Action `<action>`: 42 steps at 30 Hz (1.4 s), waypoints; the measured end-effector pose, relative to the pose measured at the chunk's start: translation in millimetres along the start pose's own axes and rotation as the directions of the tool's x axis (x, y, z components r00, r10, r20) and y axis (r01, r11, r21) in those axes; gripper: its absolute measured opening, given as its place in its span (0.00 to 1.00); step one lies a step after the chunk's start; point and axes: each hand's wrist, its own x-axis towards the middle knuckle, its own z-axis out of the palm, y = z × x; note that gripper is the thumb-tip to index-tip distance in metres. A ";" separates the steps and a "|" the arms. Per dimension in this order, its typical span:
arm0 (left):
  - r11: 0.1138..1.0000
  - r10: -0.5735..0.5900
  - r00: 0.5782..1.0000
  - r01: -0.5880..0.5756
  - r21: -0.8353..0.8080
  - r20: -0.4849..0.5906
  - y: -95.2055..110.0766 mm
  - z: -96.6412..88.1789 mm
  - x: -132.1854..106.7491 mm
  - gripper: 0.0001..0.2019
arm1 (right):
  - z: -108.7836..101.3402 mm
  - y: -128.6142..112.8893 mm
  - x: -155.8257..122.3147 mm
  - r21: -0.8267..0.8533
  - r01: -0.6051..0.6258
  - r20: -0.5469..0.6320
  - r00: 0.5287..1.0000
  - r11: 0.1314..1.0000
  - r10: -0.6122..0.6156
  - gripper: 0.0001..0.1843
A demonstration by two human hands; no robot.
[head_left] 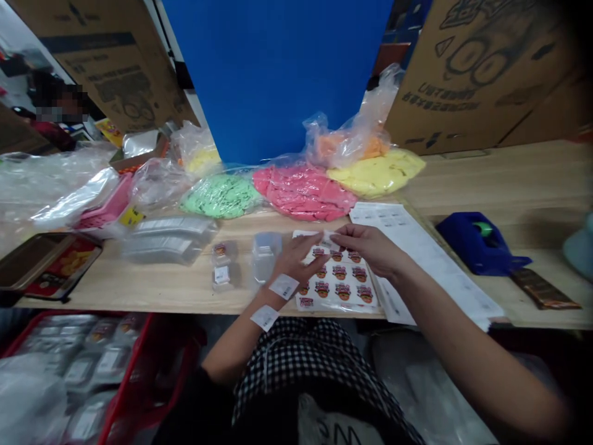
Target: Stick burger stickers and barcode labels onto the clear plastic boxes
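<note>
Fingertips [345, 233] of my right hand [370, 247] are closing narrowly on a small white label [328, 238], and my left hand [296, 259] is pinching the same piece from the other side, so both hands are meeting over the far edge of the sticker sheet [340, 287]. That sheet is lying flat at the front edge of the worktop [162, 284], about midway along it, with rows of round orange-and-brown stickers facing up. Two white tags [283, 286] are sticking to my left wrist and forearm. Small clear tubs [221, 266] are standing just left of my left hand, and a long printed paper [417, 247] is lying just beside the sheet on the right, with a blue tape dispenser [472, 244] beyond it.

I am judging the step in hand as peeling or separating one label at the sheet's far edge. I cannot tell whether it is already free. The next move is calling for a steady two-sided pinch and a slow lift, so the label is not folding onto itself or dragging the sheet.
</note>
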 end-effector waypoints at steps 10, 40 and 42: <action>0.955 -0.278 0.944 0.292 -0.057 0.177 -59.7 -81.2 -60.5 0.47 | 40.8 6.4 15.7 -0.181 0.085 0.129 0.990 0.980 -0.062 0.20; 0.952 -0.225 0.954 0.259 -0.165 0.199 -79.0 -64.1 -77.4 0.53 | 114.5 30.9 24.2 -0.432 0.389 0.383 0.896 0.814 -0.225 0.08; 0.950 -0.229 0.953 0.263 -0.167 0.199 -78.6 -64.4 -77.3 0.53 | 114.8 32.2 24.7 -0.435 0.398 0.383 0.893 0.808 -0.235 0.08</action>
